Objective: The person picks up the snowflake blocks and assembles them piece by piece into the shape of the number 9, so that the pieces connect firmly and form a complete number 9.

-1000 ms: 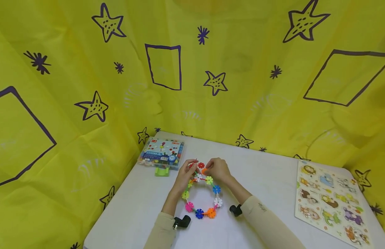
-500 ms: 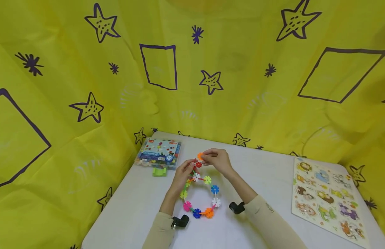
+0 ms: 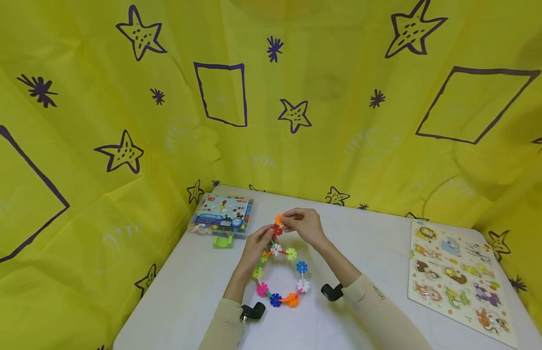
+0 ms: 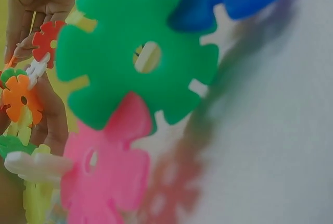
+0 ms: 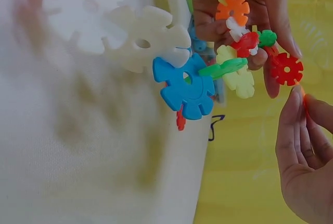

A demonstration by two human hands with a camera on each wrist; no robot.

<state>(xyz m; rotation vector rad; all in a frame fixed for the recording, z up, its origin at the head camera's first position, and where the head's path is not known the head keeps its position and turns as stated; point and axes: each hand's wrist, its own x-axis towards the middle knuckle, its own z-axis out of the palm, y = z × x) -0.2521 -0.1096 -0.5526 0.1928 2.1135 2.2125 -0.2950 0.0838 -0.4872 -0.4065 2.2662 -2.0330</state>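
Note:
Colourful slotted snowflake discs link into a ring-shaped chain, with a blue disc [image 3: 301, 267] on its right side and a pink disc [image 3: 262, 289] at lower left. My left hand [image 3: 255, 245] holds the chain near its far end, where a red disc [image 5: 286, 69] sticks out past the fingertips. Between thumb and fingers my right hand [image 3: 307, 226] pinches an orange disc [image 3: 279, 219]. In the right wrist view that disc is edge-on and right at the red one's rim, mostly hidden by the fingers. A green disc [image 4: 104, 52] looms large in the left wrist view.
A clear box of small coloured parts [image 3: 223, 216] stands at the back left of the white table [image 3: 363, 253]. Before it lies a light green piece [image 3: 223, 242]. An animal puzzle board [image 3: 459, 282] lies at right. Yellow patterned cloth [image 3: 262, 160] hangs behind.
My right hand has lifted the orange disc from beside the left fingers and brought it to the red disc's rim. The left hand keeps its hold on the chain. The head view has shifted slightly.

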